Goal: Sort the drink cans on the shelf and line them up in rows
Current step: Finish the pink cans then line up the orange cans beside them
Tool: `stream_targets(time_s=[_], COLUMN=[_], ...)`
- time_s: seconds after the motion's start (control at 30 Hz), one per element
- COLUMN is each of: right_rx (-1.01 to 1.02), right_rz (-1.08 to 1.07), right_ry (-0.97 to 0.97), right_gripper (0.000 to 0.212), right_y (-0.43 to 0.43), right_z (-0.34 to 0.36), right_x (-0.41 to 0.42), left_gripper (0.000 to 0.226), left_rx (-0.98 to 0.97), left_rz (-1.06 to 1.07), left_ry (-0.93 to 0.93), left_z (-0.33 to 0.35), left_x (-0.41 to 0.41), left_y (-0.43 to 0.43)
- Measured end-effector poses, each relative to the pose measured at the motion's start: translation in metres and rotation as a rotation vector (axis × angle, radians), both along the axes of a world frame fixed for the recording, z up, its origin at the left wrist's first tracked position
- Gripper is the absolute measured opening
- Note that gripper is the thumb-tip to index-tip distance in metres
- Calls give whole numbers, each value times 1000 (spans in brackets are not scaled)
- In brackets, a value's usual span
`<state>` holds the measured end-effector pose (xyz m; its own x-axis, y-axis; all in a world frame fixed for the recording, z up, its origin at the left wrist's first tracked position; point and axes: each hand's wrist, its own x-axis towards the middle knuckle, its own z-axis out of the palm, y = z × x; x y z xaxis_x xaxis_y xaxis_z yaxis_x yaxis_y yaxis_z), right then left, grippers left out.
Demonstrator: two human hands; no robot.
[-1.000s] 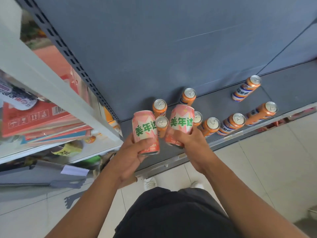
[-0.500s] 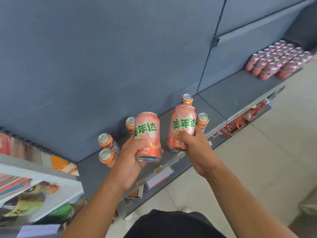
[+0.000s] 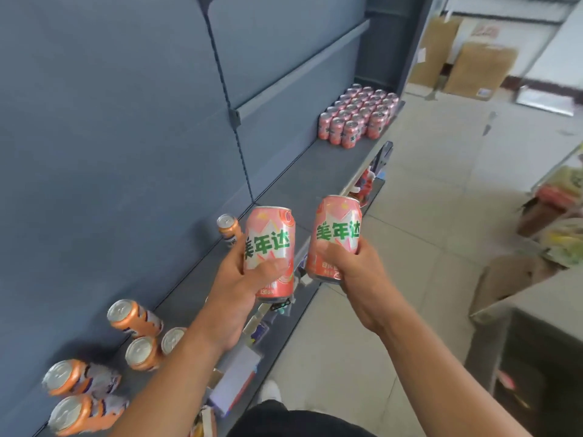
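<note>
My left hand point(image 3: 239, 288) grips a pink can with green lettering point(image 3: 271, 244), held upright above the grey shelf point(image 3: 303, 181). My right hand point(image 3: 353, 272) holds a second pink can point(image 3: 339, 231) just beyond the shelf's front edge. Far along the shelf stands a block of pink cans in rows point(image 3: 359, 115). Several orange cans point(image 3: 135, 320) stand loosely on the shelf at lower left, and one more orange can point(image 3: 228, 230) stands behind my left hand.
A dark grey back panel point(image 3: 110, 137) rises behind the shelf. Price tags point(image 3: 233, 383) hang on the front rail. Cardboard boxes point(image 3: 479, 70) stand on the tiled floor far right, and a counter with goods point(image 3: 536, 310) is at right.
The view has swung right along the shelf. Both hands with their pink cans have moved right, away from the orange cans, and the block of pink cans is now nearer.
</note>
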<state>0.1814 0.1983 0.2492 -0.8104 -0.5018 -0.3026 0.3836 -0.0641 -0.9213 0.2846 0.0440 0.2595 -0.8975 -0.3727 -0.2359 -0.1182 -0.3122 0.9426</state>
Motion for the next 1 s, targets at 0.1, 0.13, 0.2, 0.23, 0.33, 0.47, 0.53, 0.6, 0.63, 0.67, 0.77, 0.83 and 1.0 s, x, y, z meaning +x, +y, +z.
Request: stream_targets(time_s=[0.1, 0.13, 0.2, 0.23, 0.33, 0.47, 0.53, 0.6, 0.63, 0.67, 0.77, 0.83, 1.0], right_rx=[-10, -13, -19, -17, -3, -1, -4, -6, -10, -12, -5, -2, 22], right_rz=[-47, -62, -88, -98, -125, -159, -178, -216, -226, -231, -260, -281, -336], right_ry=[4, 3, 4, 7, 6, 21, 39, 33, 33, 33, 17, 4, -26], right_gripper=[52, 54, 64, 68, 63, 61, 62, 56, 54, 52, 49, 42, 23], right_y=[6, 7, 4, 2, -8, -22, -29, -33, -33, -33, -27, -19, 14], right_z=[1, 0, -2, -3, -4, 0, 1, 1, 2, 3, 3, 0, -11], right_x=[-23, -32, -52, -63, -99, -153, -179, -206, -215, -224, -254, -274, -337], left_gripper=[66, 66, 67, 69, 72, 72, 70, 63, 57, 53, 51, 55, 62], left_rx=[-27, -35, -50, -53, -57, -47, -51, -64, -74, -79, -87, -93, -90], left_rz=[-61, -75, -96, -100, -124, -187, -217, -247, -252, -256, -286, -307, -341], left_ry=[5, 8, 10, 11, 15, 28, 40, 48, 54, 57, 52, 43, 22], left_z=[3, 3, 3, 3, 0, 2, 3, 2, 2, 1, -2, -6, -14], left_x=[-32, -43, -67, -80, -122, -181, -211, -245, -257, -269, -311, -338, -406], left_y=[1, -1, -6, -10, -24, -40, -47, -51, -52, -52, -50, -45, -18])
